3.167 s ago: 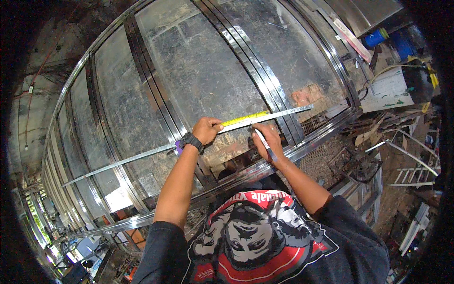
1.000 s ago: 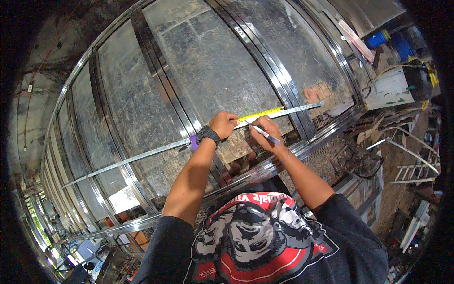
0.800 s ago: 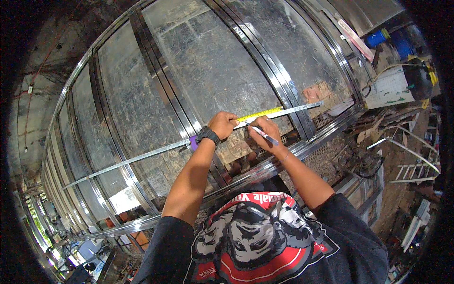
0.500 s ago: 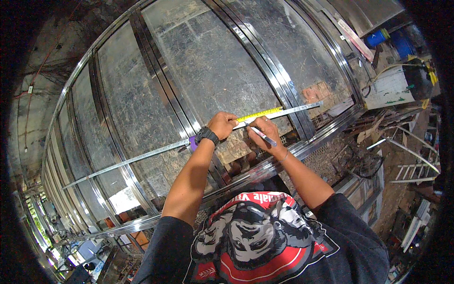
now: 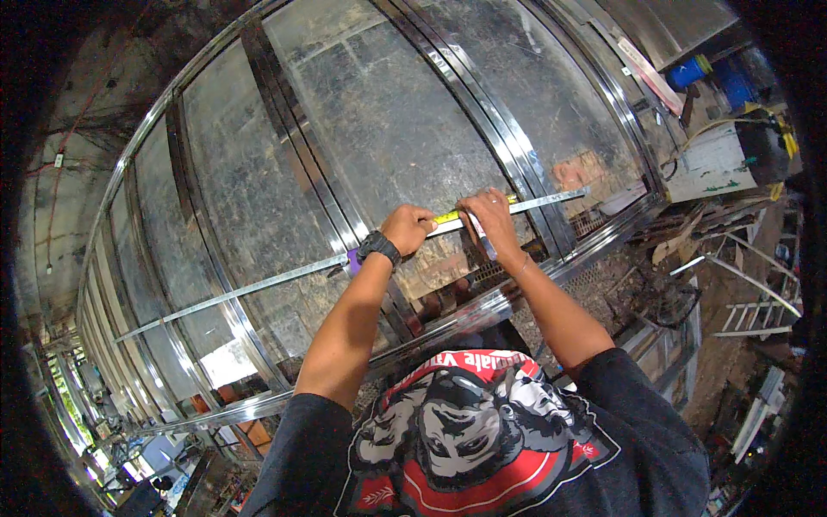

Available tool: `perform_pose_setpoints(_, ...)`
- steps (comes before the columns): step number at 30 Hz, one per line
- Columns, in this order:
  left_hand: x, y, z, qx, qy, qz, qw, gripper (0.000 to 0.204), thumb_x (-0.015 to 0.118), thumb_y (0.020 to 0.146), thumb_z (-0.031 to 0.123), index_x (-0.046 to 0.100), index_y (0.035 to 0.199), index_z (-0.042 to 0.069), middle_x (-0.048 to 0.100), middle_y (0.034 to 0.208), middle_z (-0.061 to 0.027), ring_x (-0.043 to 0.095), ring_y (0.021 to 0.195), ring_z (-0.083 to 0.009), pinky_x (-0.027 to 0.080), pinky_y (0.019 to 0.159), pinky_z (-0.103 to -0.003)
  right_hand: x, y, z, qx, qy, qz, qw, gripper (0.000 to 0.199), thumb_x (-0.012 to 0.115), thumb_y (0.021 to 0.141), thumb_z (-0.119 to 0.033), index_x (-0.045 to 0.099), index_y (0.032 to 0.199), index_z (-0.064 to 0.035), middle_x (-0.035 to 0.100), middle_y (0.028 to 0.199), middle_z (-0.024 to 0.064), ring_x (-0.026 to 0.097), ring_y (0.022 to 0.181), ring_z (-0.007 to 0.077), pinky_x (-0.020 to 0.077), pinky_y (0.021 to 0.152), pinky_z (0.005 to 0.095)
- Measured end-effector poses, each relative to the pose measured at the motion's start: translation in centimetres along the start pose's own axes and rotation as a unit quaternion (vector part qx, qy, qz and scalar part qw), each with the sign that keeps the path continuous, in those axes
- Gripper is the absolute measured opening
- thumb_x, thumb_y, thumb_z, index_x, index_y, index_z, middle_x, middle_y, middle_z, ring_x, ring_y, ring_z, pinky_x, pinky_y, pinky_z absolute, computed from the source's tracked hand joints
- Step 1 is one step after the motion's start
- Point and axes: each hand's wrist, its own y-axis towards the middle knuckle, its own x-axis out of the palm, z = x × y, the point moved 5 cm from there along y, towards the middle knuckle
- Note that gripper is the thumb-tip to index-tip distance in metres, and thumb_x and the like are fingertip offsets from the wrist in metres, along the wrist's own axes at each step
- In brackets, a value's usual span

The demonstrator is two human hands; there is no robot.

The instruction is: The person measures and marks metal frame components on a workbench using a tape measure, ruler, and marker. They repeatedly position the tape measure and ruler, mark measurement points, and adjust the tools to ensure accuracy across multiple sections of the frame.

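Observation:
My left hand (image 5: 407,229) pinches the yellow blade of a tape measure (image 5: 447,218), laid along a long thin metal strip (image 5: 280,277). Beside it to the right, my right hand (image 5: 488,215) has its fingers over the tape and strip, with a white-and-dark marker pen (image 5: 482,238) held in it, pointing back toward me. The pen's tip is hidden. By my left wrist, next to the watch, a purple object (image 5: 353,260) sits on the strip, partly covered. The strip crosses a large frame of shiny metal bars (image 5: 482,99).
Sheets of scuffed dark panel (image 5: 388,103) lie beneath the bars. The frame's near rail (image 5: 431,332) runs between me and the work. At the right are a blue container (image 5: 687,71), a pale board (image 5: 711,159) and a white ladder-like frame (image 5: 754,314) on the cluttered ground.
My right hand has moved slightly up and away from me onto the tape, and the pen has swung more upright, covering more of the yellow blade. The left hand stays nearly still.

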Motion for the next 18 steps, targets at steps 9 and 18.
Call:
perform_pose_setpoints(9,-2.2,-4.4,1.8,0.183,0.187,0.138,0.955,0.026,0.075,0.096,0.027,0.075,0.115,0.008,0.078,0.096,-0.0184,0.073,0.097,-0.0452,0.056,0.088,-0.055,0.8,-0.6,0.0,0.023,0.031,0.049,0.998,0.016,0.070,0.096,-0.009,0.068,0.111,-0.0129,0.069,0.100,0.0079,0.064,0.102,0.0315,0.0333,0.106,0.0508)
perform_pose_setpoints(18,-3.3,-5.7,-0.9,0.146,0.153,0.065,0.975,0.023,0.062,0.106,0.028,0.076,0.117,0.014,0.079,0.103,-0.0172,0.074,0.094,-0.0423,0.057,0.082,-0.054,1.4,-0.7,0.0,0.009,0.005,0.059,0.998,0.022,0.073,0.092,-0.008,0.067,0.113,-0.0121,0.070,0.104,0.0090,0.064,0.105,0.0319,0.0325,0.107,0.0513)
